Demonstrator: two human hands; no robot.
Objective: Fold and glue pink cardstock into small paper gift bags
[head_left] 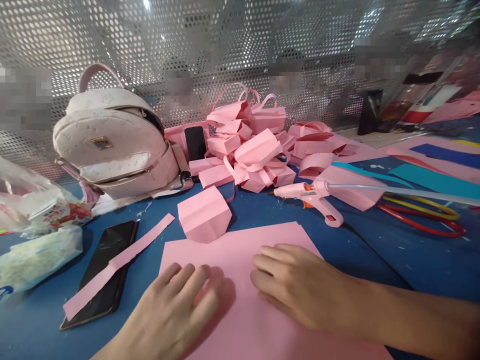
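Left hand [183,305]: fingers loosely bent, slightly apart, nothing seen pinched; placed over the pink sheet towards 8 o'clock. Right hand [296,282]: fingers half-curled, a little parted, laid over the sheet at about 3 o'clock; nothing seen gripped. How firmly either set of fingertips bears down is hard to tell from above.

Pink sheet [240,250]: one, flat on the blue tabletop [348,250], beneath both hands. Risk: creasing or skewing, should the hands push unevenly.

Paper box [204,215]: one, at the sheet's far edge, 11 o'clock. Risk: a knock, if the sheet slides forward.

Glue gun [318,195]: one, at 1 o'clock, nozzle towards the paper pile [258,150] at 12 o'clock. Risk: stuck or marked paper, were the nozzle hot.

Cord [375,253]: black, running from the gun's handle towards 3 o'clock, near the right forearm [393,307]. Risk: the arm catching it and dragging the gun.

Phone [103,262]: one, at 9 o'clock, paper strip [150,240] across it. Risk: strip displaced by an outward brush of the left hand.
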